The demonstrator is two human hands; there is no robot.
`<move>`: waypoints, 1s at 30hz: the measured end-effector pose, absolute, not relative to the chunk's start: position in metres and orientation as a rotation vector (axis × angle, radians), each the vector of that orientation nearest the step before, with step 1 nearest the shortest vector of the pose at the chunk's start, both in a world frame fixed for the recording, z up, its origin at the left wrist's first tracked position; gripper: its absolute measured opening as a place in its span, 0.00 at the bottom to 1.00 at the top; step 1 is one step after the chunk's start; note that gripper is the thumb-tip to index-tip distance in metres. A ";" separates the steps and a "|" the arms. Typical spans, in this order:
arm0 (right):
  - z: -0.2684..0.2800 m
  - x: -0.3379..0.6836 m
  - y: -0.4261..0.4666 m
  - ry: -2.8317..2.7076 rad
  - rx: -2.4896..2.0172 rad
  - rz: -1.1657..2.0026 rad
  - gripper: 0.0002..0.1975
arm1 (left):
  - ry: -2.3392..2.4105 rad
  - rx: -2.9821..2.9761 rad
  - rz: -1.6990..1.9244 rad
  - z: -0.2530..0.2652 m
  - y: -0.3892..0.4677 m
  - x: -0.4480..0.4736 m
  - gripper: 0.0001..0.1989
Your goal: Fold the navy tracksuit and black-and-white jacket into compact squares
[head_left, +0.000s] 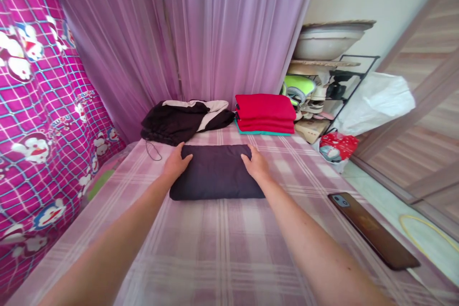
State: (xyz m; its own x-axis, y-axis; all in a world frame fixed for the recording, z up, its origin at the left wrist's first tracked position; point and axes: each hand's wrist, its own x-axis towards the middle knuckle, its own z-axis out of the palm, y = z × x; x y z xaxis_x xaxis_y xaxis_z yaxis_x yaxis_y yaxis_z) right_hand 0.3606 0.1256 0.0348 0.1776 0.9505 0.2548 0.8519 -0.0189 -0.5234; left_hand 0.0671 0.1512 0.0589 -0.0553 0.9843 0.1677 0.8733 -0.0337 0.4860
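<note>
A dark, nearly black folded garment (218, 172) lies flat as a neat rectangle on the plaid bedsheet (215, 248). At its far left corner my left hand (176, 162) grips the edge, thumb on top and fingers mostly hidden behind the fold. My right hand (257, 163) pinches the far right corner the same way. Just beyond lies a loose black-and-white jacket (179, 119), crumpled, with a thin cord trailing off its left side. To the right of that, a stack of red folded clothes (265, 112) rests on a teal folded piece (265, 132).
A phone (373, 229) with a cable lies near the bed's right edge. Purple curtains (215, 33) hang behind; a pink cartoon-print curtain (39, 105) hangs left. A rack (353, 100) with shoes and basins stands back right, beside a white bag (376, 100) and a wooden door (416, 105).
</note>
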 end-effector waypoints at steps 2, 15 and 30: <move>0.042 0.358 0.123 -1.740 -2.014 0.216 0.28 | 2.052 2.060 0.566 0.065 0.150 0.069 0.30; 0.049 0.273 0.132 -2.120 -1.907 0.260 0.25 | 1.959 2.384 0.284 0.045 0.133 0.153 0.26; 0.033 0.326 0.100 -1.994 -2.097 0.242 0.32 | 1.944 2.337 0.397 0.022 0.131 0.100 0.28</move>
State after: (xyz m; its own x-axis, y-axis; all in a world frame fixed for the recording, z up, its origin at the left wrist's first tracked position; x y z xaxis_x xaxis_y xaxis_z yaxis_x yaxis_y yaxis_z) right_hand 0.3255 0.1001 0.0326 0.0565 0.9975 0.0426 0.9583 -0.0422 -0.2826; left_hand 0.1005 0.1307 0.0221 0.1637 0.9752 0.1492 0.9555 -0.1943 0.2218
